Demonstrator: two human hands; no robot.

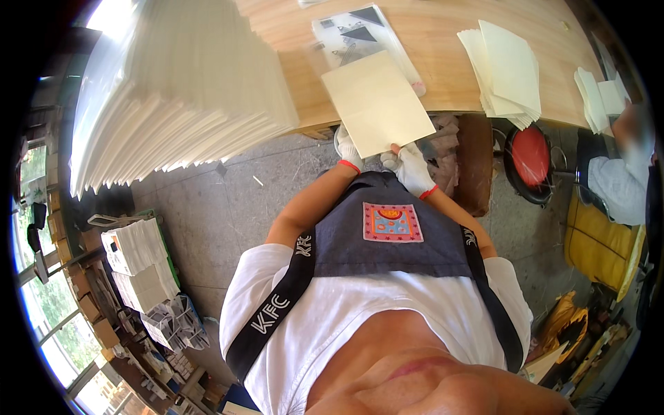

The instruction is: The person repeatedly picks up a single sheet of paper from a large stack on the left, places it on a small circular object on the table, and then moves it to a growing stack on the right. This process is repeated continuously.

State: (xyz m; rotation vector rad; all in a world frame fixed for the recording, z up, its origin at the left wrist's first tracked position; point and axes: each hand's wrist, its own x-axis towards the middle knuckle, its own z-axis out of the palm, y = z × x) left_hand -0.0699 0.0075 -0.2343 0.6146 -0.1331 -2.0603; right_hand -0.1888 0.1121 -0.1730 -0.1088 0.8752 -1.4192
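Note:
Both my hands wear white gloves with red cuffs. They hold a blank cream card-like sheet (379, 104) tilted over the table's near edge. My right hand (413, 168) is closed on its lower edge, thumb tip on the upper face. At the lower left edge my left hand (350, 149) grips it, with most of its fingers hidden behind the sheet. Just beyond lies a clear-wrapped stack of printed sheets (360, 34), partly covered by the cream one. Left of my hands rises a tall stack of cream sheets (187, 90), its edges fanned unevenly.
A loose pile of cream sheets (508, 69) lies right on the wooden table (432, 41), with smaller folded sheets (595, 97) farther right. Below are a red-seated stool (530, 158) and a yellow cushion-like thing (600, 238). Another person's sleeve (619, 187) shows far right. Paper-filled crates (142, 266) stand left.

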